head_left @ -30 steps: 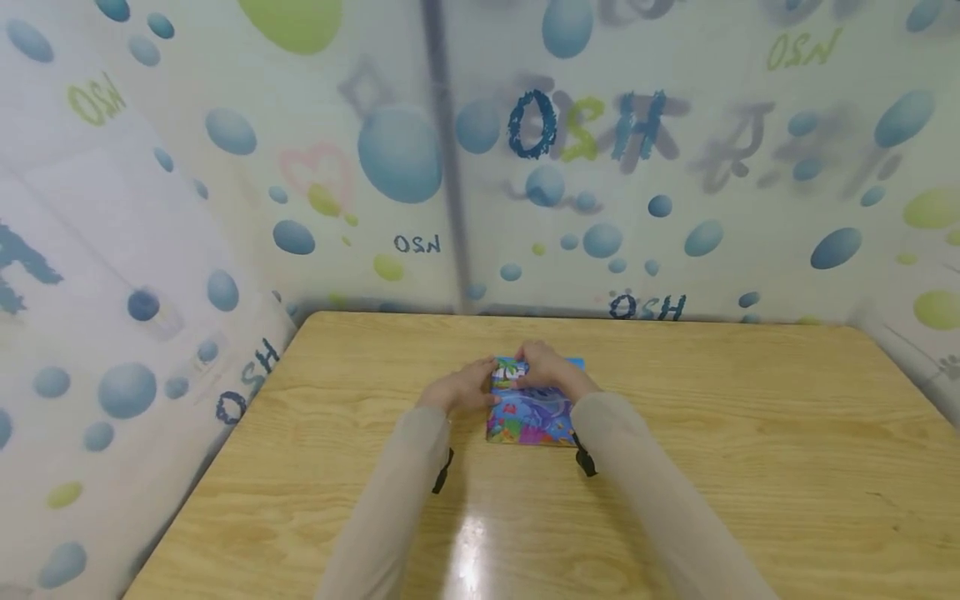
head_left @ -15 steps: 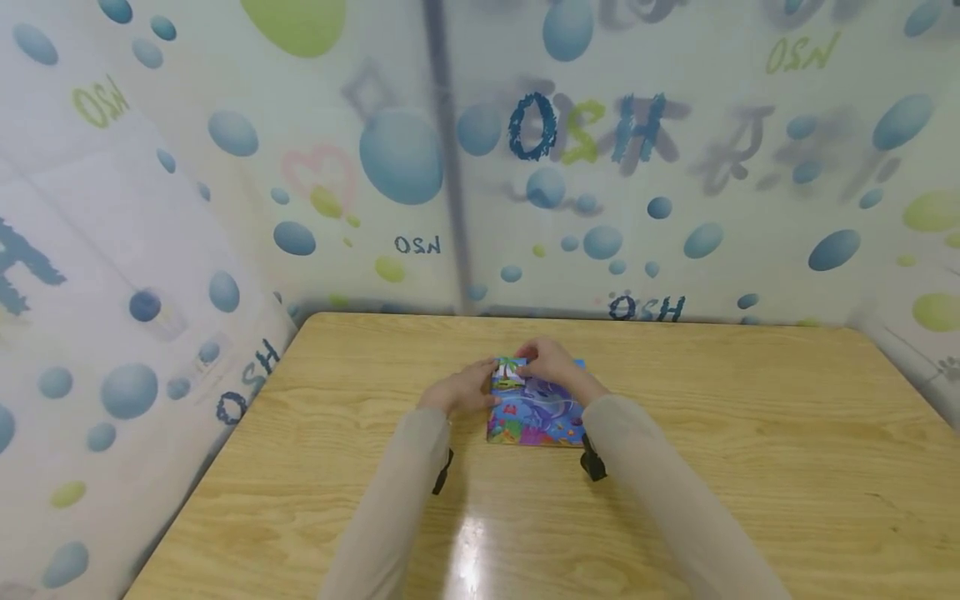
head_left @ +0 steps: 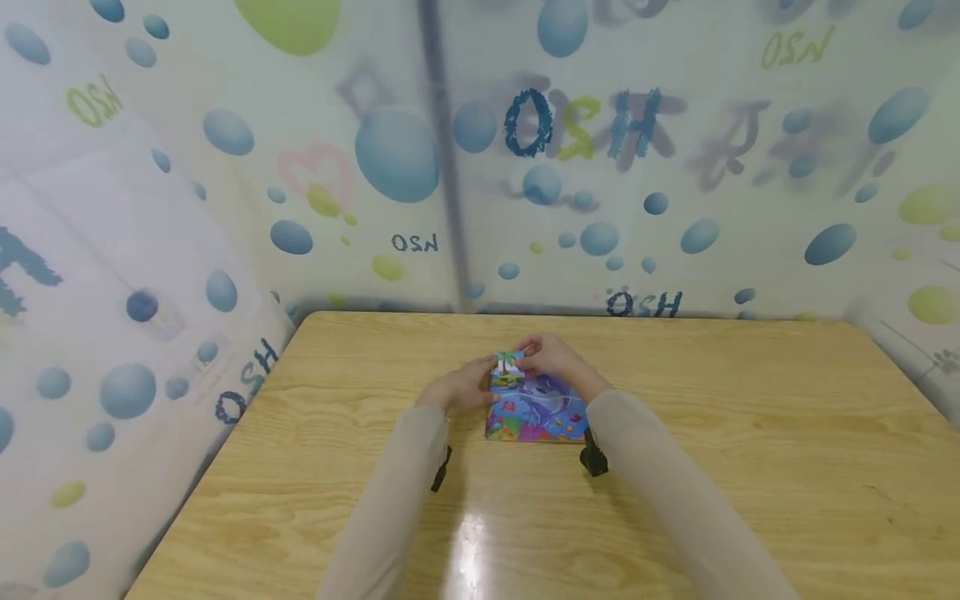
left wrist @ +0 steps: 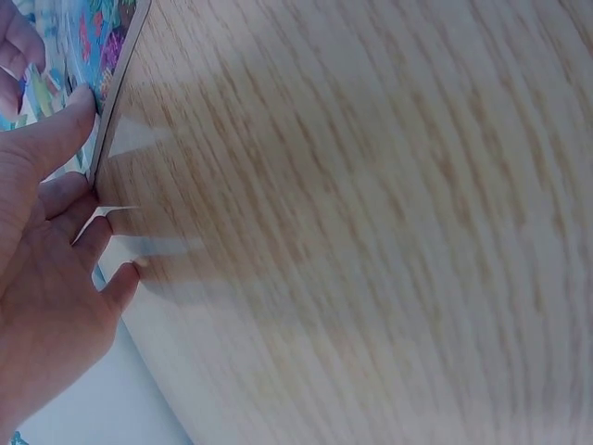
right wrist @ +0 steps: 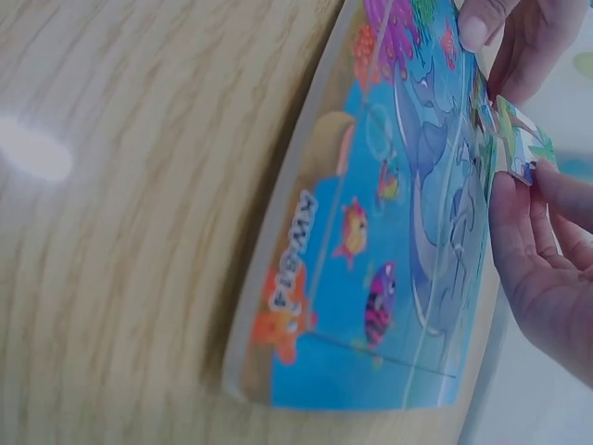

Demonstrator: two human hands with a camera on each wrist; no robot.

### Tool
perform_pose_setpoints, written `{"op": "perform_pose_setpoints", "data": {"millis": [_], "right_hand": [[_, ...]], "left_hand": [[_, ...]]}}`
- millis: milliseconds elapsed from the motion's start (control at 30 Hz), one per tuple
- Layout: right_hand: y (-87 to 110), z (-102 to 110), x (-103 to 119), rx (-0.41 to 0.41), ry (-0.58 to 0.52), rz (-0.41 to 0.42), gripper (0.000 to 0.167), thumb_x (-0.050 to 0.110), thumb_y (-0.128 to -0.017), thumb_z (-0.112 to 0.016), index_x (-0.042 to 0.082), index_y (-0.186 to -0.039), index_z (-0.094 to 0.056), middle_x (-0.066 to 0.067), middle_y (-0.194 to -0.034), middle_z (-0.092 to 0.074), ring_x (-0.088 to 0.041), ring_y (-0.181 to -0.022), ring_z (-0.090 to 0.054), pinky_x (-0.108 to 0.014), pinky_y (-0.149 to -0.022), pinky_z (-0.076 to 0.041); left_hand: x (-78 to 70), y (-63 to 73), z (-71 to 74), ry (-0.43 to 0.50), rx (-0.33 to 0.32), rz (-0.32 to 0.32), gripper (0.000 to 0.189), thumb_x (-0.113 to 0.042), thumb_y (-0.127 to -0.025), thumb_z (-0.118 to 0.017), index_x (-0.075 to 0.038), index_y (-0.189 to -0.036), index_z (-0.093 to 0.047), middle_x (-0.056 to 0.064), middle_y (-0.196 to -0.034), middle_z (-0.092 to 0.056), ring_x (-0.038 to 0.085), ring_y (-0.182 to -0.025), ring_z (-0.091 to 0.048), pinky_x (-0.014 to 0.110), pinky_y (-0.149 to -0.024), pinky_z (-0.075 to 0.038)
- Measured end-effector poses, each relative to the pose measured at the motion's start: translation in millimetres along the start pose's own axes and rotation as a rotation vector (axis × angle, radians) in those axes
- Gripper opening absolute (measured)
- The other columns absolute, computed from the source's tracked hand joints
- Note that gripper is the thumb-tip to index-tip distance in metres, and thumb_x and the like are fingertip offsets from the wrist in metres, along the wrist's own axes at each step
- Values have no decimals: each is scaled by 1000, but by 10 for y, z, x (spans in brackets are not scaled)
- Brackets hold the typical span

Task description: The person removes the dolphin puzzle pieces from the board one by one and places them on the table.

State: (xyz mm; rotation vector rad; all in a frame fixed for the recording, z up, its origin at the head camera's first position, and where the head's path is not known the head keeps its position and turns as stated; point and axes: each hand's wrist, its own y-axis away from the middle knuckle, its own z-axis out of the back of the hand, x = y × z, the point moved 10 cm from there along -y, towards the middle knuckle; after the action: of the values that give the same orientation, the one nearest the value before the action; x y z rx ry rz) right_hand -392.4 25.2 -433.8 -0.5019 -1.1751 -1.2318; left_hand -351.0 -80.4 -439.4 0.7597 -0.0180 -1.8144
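Note:
A colourful jigsaw board (head_left: 536, 410) with dolphins and sea life lies flat on the table, printed KW-814 along one edge. My right hand (head_left: 553, 360) pinches a palm-tree puzzle piece (right wrist: 521, 139) between thumb and fingertips. The piece is tilted up over the board's far left part. At the board's left side is my left hand (head_left: 459, 387), thumb (left wrist: 69, 130) at the rim and other fingers spread by the corner. In the left wrist view only a corner of the board shows.
The wooden table (head_left: 322, 500) extends around the board on every side. A pale wall (head_left: 480, 225) printed with blue and green bubbles stands behind it, and another runs along the left. A dark strap (head_left: 594, 457) is on my right wrist.
My right hand has drawn back slightly to the right, and the palm-tree piece has risen and tilted up, showing more of its picture. The left hand stays in place.

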Motion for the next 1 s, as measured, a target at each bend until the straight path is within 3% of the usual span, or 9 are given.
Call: {"op": "perform_pose_setpoints", "data": {"millis": [700, 1000], "right_hand": [[189, 325, -140, -32, -106, -9, 36, -2, -87, -56, -9, -121, -49, -18, -107, -52, -12, -74, -58, -26, -74, -57], [257, 493, -235, -46, -49, -24, 37, 2, -89, -55, -9, -124, -48, -27, -120, -49, -14, -83, -59, -28, -78, -56]], "left_hand": [[-32, 0, -33, 21, 9, 11, 67, -24, -92, -54, -8, -146, -18, 9, -155, -11, 26, -143, -11, 41, -117, -13], [-22, 16, -22, 21, 9, 3, 68, -24, -92, -54, -7, -146, -17, 10, -155, -10, 27, -143, -10, 42, -117, -12]]}}
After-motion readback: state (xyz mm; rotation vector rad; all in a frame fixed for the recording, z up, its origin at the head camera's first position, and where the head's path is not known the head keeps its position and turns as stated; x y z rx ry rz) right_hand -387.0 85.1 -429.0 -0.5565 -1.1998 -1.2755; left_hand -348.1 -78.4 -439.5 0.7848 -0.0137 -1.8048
